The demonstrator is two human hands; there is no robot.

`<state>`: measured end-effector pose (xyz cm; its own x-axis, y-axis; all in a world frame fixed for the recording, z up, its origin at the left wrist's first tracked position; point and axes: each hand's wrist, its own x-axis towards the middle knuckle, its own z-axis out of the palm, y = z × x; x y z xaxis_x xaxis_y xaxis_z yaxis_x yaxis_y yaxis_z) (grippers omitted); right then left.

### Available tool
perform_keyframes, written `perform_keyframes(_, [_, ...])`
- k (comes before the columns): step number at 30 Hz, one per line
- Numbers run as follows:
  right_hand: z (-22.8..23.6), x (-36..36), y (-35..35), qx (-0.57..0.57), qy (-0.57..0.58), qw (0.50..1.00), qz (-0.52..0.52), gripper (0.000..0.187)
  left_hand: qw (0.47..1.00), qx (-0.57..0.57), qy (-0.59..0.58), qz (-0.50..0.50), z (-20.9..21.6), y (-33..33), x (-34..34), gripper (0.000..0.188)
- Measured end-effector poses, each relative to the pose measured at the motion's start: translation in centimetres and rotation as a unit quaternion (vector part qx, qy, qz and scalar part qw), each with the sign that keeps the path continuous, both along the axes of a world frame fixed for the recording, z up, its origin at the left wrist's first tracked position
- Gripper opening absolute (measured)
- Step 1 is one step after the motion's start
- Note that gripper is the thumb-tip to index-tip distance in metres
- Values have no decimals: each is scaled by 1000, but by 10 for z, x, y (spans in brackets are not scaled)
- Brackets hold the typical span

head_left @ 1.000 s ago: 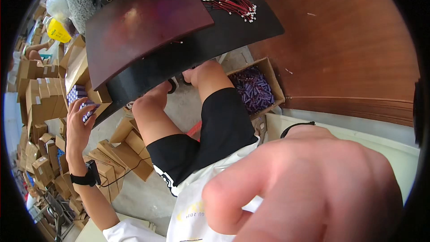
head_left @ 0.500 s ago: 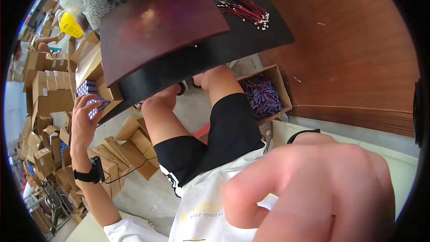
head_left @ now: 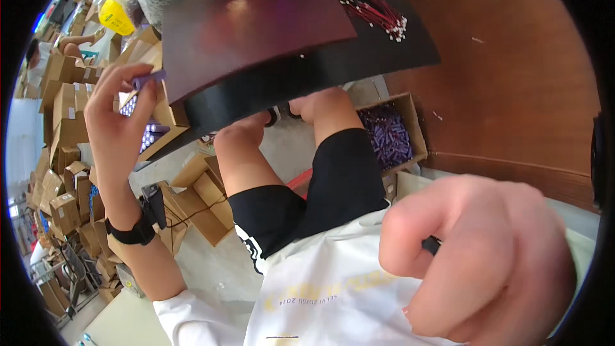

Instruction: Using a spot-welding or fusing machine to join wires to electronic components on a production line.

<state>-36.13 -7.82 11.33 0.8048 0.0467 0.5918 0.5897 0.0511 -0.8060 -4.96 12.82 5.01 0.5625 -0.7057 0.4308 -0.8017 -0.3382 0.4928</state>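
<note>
Raised over an open cardboard box (head_left: 173, 114) at the left, my left hand (head_left: 118, 106) pinches one purple cylindrical battery cell (head_left: 147, 80) between thumb and fingers. Rows of the same purple cells (head_left: 152, 134) with pale ends stand in the box below the hand. My right hand (head_left: 487, 263) is large and close at the lower right, its fingers curled closed. A small dark piece shows in the gap of its curled fingers; what the hand holds, if anything, is hidden.
A dark red board (head_left: 256, 25) lies on the black table (head_left: 397, 57), beside a bundle of red and black wires with white connectors (head_left: 378, 16). A carton of wired purple cells (head_left: 391, 138) stands under the table's right side. Cardboard boxes (head_left: 64, 112) crowd the left.
My left hand has lifted from the box's cells and now holds a single cell in its fingertips. My right hand, still curled, has shifted slightly right. The whole view has shifted a little.
</note>
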Motion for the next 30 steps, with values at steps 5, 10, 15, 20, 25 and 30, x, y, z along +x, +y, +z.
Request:
perform_keyframes(5, [-6,10,-19,-3,31,999,-23,18,999,-27,10,-17,-8,-36,3,18])
perform_keyframes(10, [-36,59,-18,-34,-146,984,-97,8,995,-54,84,-30,-34,-61,6,19])
perform_keyframes(15, [-91,77,-121,-260,253,889,-281,9,986,-59,151,31,-52,-68,5,20])
perform_keyframes(20, [-175,90,-230,-306,294,799,-425,19,986,-94,137,30,-61,-85,2,20])
perform_keyframes(25, [-185,102,-223,-411,357,710,-447,25,990,-85,102,42,-61,-80,0,22])
perform_keyframes(30, [-201,115,-244,-445,358,686,-451,30,990,-100,86,50,-63,-85,-3,23])
